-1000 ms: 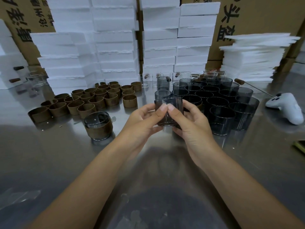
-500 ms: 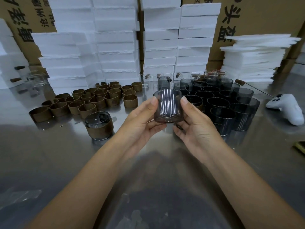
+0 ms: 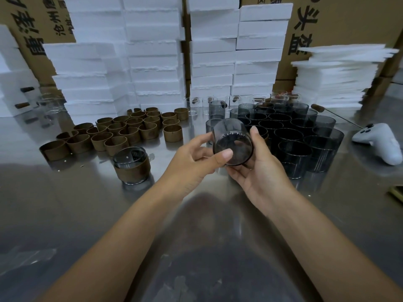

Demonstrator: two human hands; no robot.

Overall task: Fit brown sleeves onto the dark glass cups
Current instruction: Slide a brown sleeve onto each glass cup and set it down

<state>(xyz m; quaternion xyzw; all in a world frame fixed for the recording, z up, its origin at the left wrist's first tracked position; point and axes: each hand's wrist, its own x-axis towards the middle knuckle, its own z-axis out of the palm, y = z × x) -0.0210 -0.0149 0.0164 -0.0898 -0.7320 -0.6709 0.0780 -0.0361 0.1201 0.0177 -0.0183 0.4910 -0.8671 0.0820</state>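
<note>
- The cup (image 3: pixel 232 138) lies tipped, base toward the person, above the middle of the surface (image 3: pixel 87 214).
- The left hand (image 3: pixel 192 158) grips it, thumb across the base.
- The right hand (image 3: pixel 261 168) grips it too, fingers (image 3: pixel 237 171) curled underneath.

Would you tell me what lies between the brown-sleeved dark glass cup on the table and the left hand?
Head view: only bare metal table separates the brown-sleeved cup from the left hand.
</note>
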